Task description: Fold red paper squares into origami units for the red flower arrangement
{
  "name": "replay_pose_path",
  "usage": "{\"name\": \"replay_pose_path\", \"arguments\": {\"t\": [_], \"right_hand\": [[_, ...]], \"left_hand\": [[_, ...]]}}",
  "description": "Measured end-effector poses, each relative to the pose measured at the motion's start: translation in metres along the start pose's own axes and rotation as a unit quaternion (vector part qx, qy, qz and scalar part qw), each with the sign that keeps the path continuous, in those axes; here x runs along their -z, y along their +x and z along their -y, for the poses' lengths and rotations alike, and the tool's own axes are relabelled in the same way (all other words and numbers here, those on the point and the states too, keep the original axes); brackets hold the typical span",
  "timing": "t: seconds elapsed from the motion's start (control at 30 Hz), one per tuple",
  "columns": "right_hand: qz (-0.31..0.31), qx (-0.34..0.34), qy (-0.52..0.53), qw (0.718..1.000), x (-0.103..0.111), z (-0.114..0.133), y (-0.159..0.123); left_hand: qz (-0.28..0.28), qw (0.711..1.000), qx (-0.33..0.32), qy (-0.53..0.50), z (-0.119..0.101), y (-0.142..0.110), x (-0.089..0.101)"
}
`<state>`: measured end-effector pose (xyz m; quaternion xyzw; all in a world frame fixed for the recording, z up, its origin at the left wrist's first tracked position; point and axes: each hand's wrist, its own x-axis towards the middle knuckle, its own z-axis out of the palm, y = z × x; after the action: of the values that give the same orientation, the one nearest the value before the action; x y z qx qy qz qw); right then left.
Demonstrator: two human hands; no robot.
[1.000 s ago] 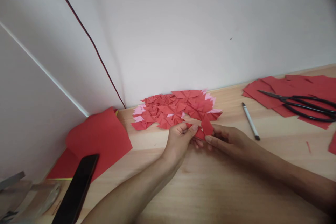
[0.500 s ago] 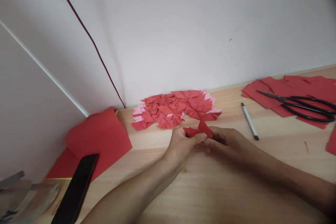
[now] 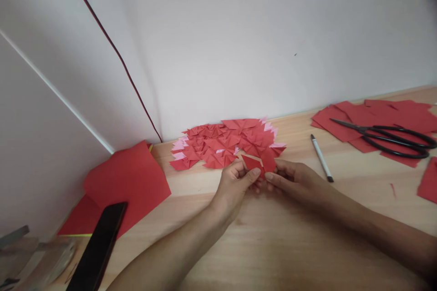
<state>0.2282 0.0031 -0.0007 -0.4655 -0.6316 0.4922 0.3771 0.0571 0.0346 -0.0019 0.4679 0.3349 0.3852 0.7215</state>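
Observation:
Between my two hands is a small piece of folded red paper (image 3: 269,160), with one pointed flap to the left and another standing up at the right. My left hand (image 3: 238,178) pinches its left part between thumb and fingers. On the other side, my right hand (image 3: 290,179) grips the lower right part, thumb in front. The two thumbs are close together but apart. Just beyond the hands lies a pile of folded red and pink paper pieces (image 3: 221,142) against the wall.
Black-handled scissors (image 3: 392,138) rest on red paper sheets (image 3: 344,120) at the right. A white pen (image 3: 321,157) lies nearer. At left, a black phone (image 3: 99,245) overlaps large red paper (image 3: 129,177). A clear tape roll (image 3: 58,259), partly visible, is at the lower left.
The thumbs have moved apart, and the folded red paper has opened out, its left flap now showing more broadly. The view has shifted slightly.

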Motion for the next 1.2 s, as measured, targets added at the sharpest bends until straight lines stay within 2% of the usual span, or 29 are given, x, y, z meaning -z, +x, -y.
{"name": "replay_pose_path", "arguments": {"t": [0.2,0.37,0.57,0.8,1.03,1.2], "right_hand": [[0.006,0.019,0.01,1.0,-0.001,0.006,-0.002],[0.002,0.008,-0.021,1.0,0.0,0.003,-0.002],[0.029,0.017,0.002,0.999,0.0,0.003,-0.003],[0.003,0.005,-0.025,1.0,0.0,0.003,-0.005],[0.011,-0.014,-0.028,0.999,0.002,0.006,-0.003],[0.015,-0.03,-0.039,0.999,0.006,-0.003,0.0]], "left_hand": [[-0.036,0.999,0.003,0.007,0.001,-0.002,0.0],[-0.014,1.0,0.006,0.016,0.001,-0.001,0.0],[-0.026,0.999,0.0,0.043,0.002,-0.001,-0.001],[-0.006,0.994,-0.015,0.109,-0.001,-0.003,0.0],[0.003,0.997,-0.009,0.079,0.003,-0.002,0.003],[-0.014,0.996,-0.043,0.074,0.003,-0.001,0.003]]}}
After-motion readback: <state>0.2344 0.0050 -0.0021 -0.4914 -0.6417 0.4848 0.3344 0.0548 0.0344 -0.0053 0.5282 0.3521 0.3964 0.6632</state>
